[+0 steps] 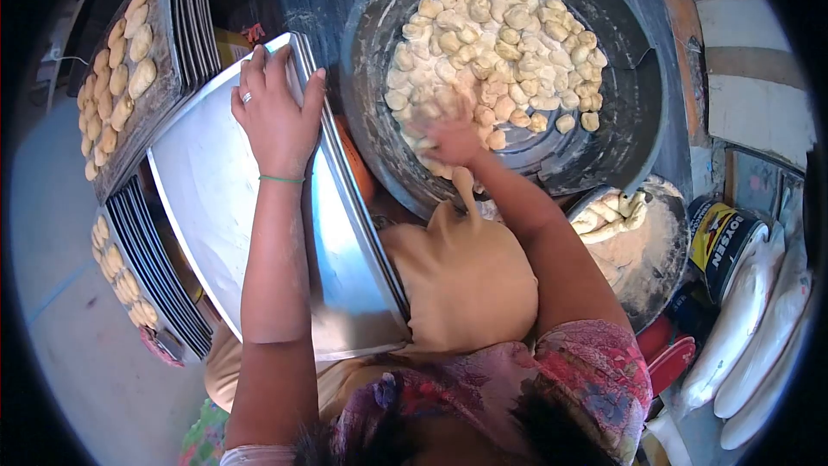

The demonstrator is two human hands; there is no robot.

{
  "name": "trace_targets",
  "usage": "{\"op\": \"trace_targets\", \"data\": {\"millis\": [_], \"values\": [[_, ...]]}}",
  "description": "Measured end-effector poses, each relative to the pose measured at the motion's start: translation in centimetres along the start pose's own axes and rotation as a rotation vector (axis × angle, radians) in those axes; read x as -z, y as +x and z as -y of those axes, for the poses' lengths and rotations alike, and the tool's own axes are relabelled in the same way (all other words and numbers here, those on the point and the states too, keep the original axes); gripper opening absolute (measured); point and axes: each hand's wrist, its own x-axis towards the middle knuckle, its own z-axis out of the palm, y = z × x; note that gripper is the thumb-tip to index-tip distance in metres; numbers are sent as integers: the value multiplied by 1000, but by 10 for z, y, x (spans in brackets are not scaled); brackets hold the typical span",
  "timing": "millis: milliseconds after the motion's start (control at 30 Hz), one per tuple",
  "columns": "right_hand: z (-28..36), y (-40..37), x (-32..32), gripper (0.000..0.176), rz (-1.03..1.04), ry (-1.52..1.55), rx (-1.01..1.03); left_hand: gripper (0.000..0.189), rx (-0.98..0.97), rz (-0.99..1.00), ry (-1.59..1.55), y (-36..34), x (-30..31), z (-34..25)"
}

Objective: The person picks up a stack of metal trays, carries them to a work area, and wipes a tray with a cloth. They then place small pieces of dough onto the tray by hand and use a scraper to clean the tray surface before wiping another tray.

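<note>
Your left hand (276, 116) is clamped on the top edge of a bare metal baking tray (216, 198), fingers curled over the rim and thumb spread along its right side. The tray stands tilted against your lap, its lower end near your waist. There is a ring on one finger and a thin green band at the wrist.

Your right hand (453, 142) reaches into the big black basin (371, 26), down at the near edge of the heap of dough pieces (500, 43). It is blurred, so you cannot tell whether it is closed on any pieces.

Left of the baking tray, a stack of trays (194, 17) stands on edge beside a loaded tray (159, 95) of shaped rolls (121, 78). A second stack (159, 267) sits lower down. To the right of your forearm are a smaller bowl (655, 267) of dough and a printed tin (720, 237).
</note>
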Motion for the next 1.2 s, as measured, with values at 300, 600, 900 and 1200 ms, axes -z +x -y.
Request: {"op": "trace_targets", "data": {"millis": [300, 600, 900, 1200], "values": [[-116, -12, 21, 82, -764, 499, -1379, 53, -10, -11, -14, 0, 1, 0], [23, 3, -11, 68, 30, 287, -232, 53, -3, 3, -3, 0, 2, 0], [-130, -47, -15, 78, -655, 412, -1514, 54, -32, -7, -5, 0, 1, 2], [-7, -37, -1, 78, -231, 255, -968, 54, 2, -2, 23, -1, 3, -2]]}}
